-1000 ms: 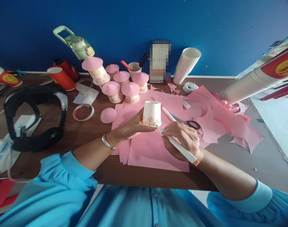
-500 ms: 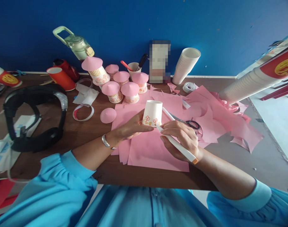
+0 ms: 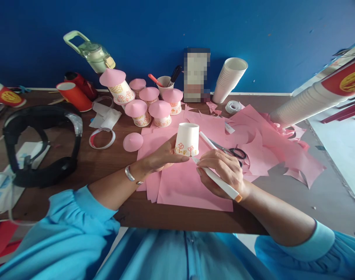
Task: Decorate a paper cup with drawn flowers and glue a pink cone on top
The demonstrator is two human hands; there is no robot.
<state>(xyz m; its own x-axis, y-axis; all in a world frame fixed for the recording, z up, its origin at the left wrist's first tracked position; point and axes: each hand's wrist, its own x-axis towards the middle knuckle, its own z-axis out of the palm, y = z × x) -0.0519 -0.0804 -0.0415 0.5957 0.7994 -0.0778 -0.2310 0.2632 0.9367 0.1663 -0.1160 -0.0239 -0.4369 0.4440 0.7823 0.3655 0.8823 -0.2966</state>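
Note:
A white paper cup (image 3: 187, 136) is held upside down by my left hand (image 3: 162, 156), its thumb along the lower rim. Red flowers and small yellow marks run around the cup near that rim. My right hand (image 3: 222, 171) grips a white marker (image 3: 220, 182) with an orange end, its tip at the cup's rim below the flowers. A second white stick, maybe a marker or its cap, (image 3: 207, 140) shows just above the right fingers. Scissors (image 3: 237, 153) with black handles lie behind that hand, on pink paper (image 3: 192, 190).
Several decorated cups with pink cone roofs (image 3: 160, 109) stand at the back left, near a loose pink cone (image 3: 133, 142) and a tape roll (image 3: 102, 139). Stacked white cups (image 3: 228, 81) and a phone (image 3: 196, 76) stand by the blue wall. A black headset (image 3: 43, 146) lies left.
The marker tip has shifted slightly along the cup's lower rim. My left hand keeps its hold on the cup, and the view has moved a little.

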